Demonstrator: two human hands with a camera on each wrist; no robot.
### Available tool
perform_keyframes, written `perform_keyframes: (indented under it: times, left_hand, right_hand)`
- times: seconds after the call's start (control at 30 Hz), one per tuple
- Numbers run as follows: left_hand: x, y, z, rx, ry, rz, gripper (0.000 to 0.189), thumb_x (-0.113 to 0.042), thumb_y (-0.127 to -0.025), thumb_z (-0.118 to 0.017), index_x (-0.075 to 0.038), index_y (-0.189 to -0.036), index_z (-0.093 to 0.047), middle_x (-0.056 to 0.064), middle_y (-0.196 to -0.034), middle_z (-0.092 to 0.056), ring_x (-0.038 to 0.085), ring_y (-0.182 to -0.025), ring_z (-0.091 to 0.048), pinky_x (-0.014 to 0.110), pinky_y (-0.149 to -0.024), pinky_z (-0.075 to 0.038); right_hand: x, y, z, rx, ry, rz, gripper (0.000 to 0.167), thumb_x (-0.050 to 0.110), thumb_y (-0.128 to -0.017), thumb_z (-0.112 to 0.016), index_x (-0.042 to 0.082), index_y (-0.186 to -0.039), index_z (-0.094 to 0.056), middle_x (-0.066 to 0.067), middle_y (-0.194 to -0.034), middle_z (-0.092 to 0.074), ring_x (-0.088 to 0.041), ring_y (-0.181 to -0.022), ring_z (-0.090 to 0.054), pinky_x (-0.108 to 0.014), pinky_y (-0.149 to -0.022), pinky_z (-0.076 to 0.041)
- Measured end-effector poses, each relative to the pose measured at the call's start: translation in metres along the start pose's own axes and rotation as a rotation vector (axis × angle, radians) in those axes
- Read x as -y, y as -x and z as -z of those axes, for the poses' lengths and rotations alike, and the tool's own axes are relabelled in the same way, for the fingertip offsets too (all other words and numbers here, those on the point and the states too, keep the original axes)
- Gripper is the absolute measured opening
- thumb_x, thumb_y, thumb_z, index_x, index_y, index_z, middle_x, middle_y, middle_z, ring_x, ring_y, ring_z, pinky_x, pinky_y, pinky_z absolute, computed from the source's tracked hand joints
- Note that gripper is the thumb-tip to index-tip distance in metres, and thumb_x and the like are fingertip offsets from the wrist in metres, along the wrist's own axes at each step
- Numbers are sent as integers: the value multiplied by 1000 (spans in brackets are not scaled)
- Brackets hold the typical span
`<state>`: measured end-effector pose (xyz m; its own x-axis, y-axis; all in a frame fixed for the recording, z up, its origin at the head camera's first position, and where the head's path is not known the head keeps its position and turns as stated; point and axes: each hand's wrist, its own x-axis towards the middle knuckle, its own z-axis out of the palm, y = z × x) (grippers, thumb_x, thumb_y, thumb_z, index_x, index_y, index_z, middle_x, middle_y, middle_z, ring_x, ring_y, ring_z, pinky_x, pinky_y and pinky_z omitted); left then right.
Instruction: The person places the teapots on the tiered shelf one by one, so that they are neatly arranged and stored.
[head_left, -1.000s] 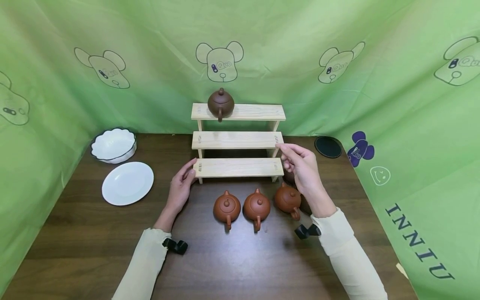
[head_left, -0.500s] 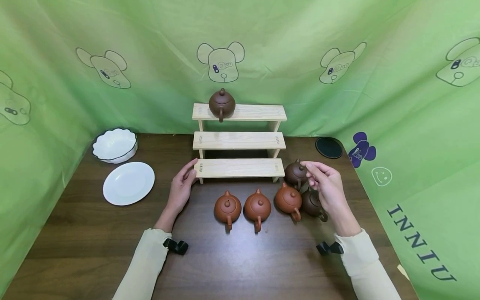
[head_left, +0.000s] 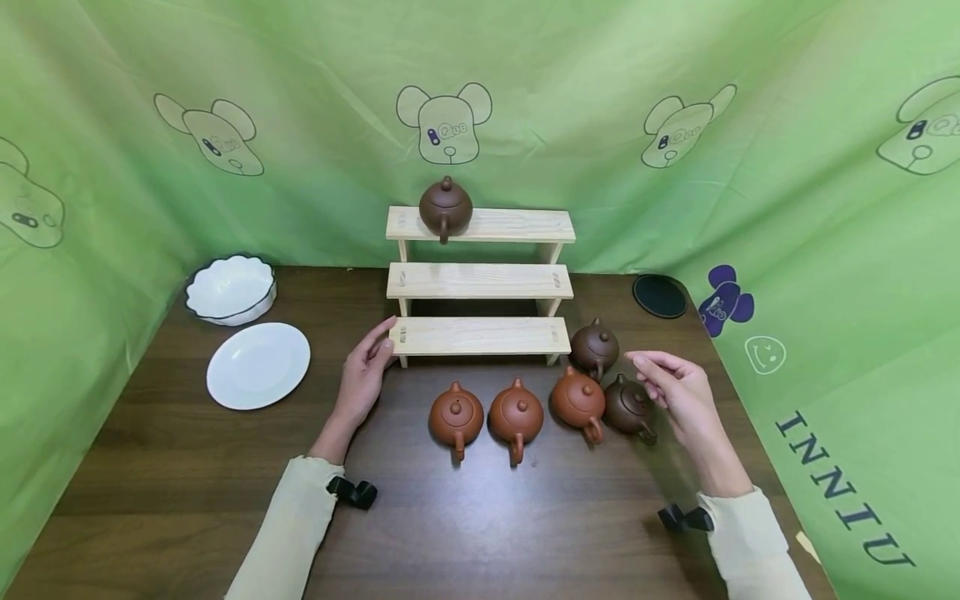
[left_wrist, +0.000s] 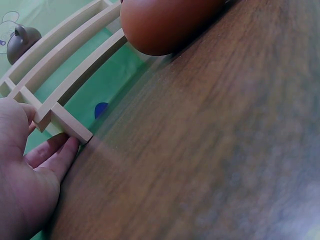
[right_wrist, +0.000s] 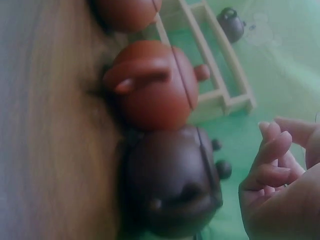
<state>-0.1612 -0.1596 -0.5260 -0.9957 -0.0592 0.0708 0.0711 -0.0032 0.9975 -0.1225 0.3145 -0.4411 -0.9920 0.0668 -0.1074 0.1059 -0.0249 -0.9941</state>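
My left hand (head_left: 361, 380) holds the left end of the bottom step of a three-step wooden display stand (head_left: 480, 336). In the left wrist view, its fingers (left_wrist: 59, 152) touch the stand's leg. Loosely curled and holding nothing, my right hand (head_left: 678, 392) hovers just right of the dark brown teapots. One dark teapot (head_left: 595, 346) stands beside the stand's right end, and another dark teapot (head_left: 628, 407) is nearer me. A reddish teapot (head_left: 578, 400) sits close against them. Two more reddish teapots, a middle one (head_left: 516, 412) and a left one (head_left: 456, 415), stand before the stand.
A dark brown teapot (head_left: 446, 208) stands on the top step, toward the left. At the table's left are a scalloped white bowl (head_left: 232, 315) and a white plate (head_left: 258, 367). A black round coaster (head_left: 660, 297) lies at the back right. Green cloth (head_left: 540, 108) surrounds the table.
My right hand has moved from the stand's right end, over the dark teapots, to the right and toward me, uncovering both. The left hand stays on the stand; the teapots have not moved.
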Motion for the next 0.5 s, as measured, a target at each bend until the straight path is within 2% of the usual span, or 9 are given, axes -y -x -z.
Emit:
perform_keyframes:
  times: [0.1, 0.2, 0.37, 0.5]
  left_hand:
    - [-1, 0, 0, 2, -6, 5, 44, -12, -119, -54, -8, -162, -58, 22, -157, -61, 1, -124, -65, 17, -104, -57]
    - [-1, 1, 0, 2, -10, 4, 44, -13, -119, -54, -9, -162, -57, 21, -158, -61, 3, -126, -65, 17, -105, -57]
    - [1, 1, 1, -1, 2, -38, 43, -18, -118, -58, -11, -160, -61, 22, -156, -62, 8, -130, -65, 17, -103, -58]
    - [5, 0, 1, -7, 17, -64, 43, -21, -117, -61, -11, -158, -64, 24, -153, -64, 10, -129, -66, 17, -101, -59]
  right_hand:
    - [-5, 2, 10, 17, 56, -1, 21, 8, -108, -74, 21, -99, -88, 9, -72, -63, -2, -59, -48, -31, -50, -22]
    - [-9, 5, 18, 13, 109, -12, 18, 7, -106, -77, 19, -97, -87, 10, -69, -60, -3, -59, -46, -34, -51, -24]
    - [-14, 9, 27, -25, 129, -49, 14, 4, -103, -78, 10, -92, -85, 9, -66, -59, -4, -55, -43, -41, -54, -19]
    - [-17, 11, 34, -39, 207, -110, 21, 7, -102, -80, 17, -84, -83, 13, -61, -52, -2, -53, -39, -42, -54, -19]
